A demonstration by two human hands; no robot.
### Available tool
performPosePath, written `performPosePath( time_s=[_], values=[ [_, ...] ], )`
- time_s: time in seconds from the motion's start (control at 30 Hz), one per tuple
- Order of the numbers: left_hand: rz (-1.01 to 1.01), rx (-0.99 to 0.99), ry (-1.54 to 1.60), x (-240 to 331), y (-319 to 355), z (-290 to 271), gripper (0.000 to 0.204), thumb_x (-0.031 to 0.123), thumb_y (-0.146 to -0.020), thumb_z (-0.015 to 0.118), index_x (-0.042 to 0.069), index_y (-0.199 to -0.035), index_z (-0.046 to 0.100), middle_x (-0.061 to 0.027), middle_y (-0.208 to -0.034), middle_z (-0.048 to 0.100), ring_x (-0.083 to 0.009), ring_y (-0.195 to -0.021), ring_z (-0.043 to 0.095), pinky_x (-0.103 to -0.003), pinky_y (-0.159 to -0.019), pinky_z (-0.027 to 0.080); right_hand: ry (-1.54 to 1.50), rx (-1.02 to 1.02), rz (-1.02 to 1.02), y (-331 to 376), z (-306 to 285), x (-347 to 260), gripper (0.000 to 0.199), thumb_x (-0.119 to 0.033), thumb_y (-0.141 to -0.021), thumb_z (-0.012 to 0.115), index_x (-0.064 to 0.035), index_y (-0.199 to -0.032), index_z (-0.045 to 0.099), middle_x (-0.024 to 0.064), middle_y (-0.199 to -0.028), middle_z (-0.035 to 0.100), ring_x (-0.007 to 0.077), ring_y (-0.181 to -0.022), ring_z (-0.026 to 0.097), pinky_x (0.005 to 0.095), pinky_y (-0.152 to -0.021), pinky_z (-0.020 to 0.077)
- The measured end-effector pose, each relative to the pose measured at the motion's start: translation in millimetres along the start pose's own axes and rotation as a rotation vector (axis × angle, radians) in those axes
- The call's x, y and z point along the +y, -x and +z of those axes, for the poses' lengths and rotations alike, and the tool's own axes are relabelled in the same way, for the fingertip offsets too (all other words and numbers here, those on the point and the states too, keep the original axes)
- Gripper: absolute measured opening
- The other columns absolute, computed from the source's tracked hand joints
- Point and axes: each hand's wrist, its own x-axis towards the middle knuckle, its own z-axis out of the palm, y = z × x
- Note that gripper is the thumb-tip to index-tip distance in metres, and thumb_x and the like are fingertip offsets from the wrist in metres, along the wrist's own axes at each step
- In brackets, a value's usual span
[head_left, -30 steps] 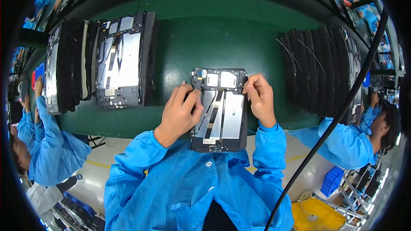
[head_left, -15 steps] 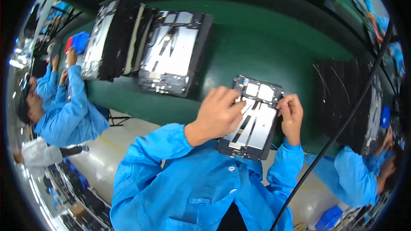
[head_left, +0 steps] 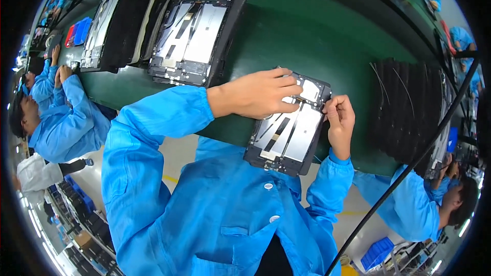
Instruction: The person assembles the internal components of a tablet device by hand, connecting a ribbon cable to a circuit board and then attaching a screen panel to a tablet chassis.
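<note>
An opened tablet [head_left: 300, 137] with bare silver battery cells and dark circuit boards lies tilted at the near edge of the green table. My left hand [head_left: 258, 93] reaches over its upper left part, fingers stretched out and a little apart, covering that corner. Whether the fingertips touch the boards I cannot tell. My right hand [head_left: 340, 120] is closed at the tablet's upper right edge, thumb and fingertips pinching the rim.
To the left stand an opened tablet [head_left: 197, 36] and an upright row of black panels [head_left: 128, 20]. A stack of black tablet panels [head_left: 406, 107] stands on the right. A black cable [head_left: 388, 189] crosses the view at the right. Co-workers in blue sit on both sides.
My left hand has shifted toward the tablet's upper end, its fingers now straighter and flatter over it. My right hand stays at the right edge. The whole view has shifted slightly.
</note>
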Motion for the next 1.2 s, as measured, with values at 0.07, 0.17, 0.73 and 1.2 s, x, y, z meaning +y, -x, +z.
performPosePath(
  time_s=[0.07, 0.17, 0.73, 1.2],
  values=[
    [0.018, -0.010, 0.013, -1, -1, -6, 0.024, 0.019, -0.090, 0.076, 0.012, -0.112, 0.080, -0.0100, -0.135, 0.068, -0.0326, -0.130, 0.064, -0.051, -0.124, 0.048, 0.003, 0.003, -0.008, 1, -3, 4, 0.012, -0.011, -0.116, 0.063, -0.0029, -0.108, 0.060, 0.0030, -0.097, 0.065, 0.0091, -0.086, 0.057, 0.0254, -0.077, 0.0466],
    [0.050, -0.107, -0.035, -4, 2, -12, 0.025, 0.020, -0.090, 0.076, 0.010, -0.112, 0.080, -0.0102, -0.134, 0.069, -0.0325, -0.131, 0.064, -0.050, -0.122, 0.050, -0.009, 0.002, -0.002, 2, -5, 4, 0.013, -0.013, -0.116, 0.064, -0.0029, -0.108, 0.060, 0.0031, -0.097, 0.065, 0.0092, -0.086, 0.057, 0.0255, -0.077, 0.0467],
    [-0.035, 0.002, 0.150, 6, -5, 21, 0.034, 0.016, -0.095, 0.074, 0.017, -0.128, 0.078, -0.0161, -0.155, 0.062, -0.0372, -0.145, 0.059, -0.057, -0.132, 0.040, -0.054, 0.012, 0.002, 2, -9, 6, 0.016, -0.017, -0.116, 0.067, -0.0050, -0.108, 0.061, 0.0028, -0.097, 0.067, 0.0092, -0.087, 0.060, 0.0259, -0.077, 0.0481],
    [-0.099, 0.059, 0.272, 15, -11, 22, 0.024, 0.007, -0.087, 0.078, 0.005, -0.111, 0.072, -0.0189, -0.137, 0.066, -0.0394, -0.137, 0.061, -0.055, -0.129, 0.043, -0.029, 0.016, 0.026, 2, -8, 7, 0.012, -0.014, -0.114, 0.068, -0.0042, -0.109, 0.062, 0.0015, -0.096, 0.067, 0.0093, -0.089, 0.062, 0.0261, -0.078, 0.0488]
  ],
)
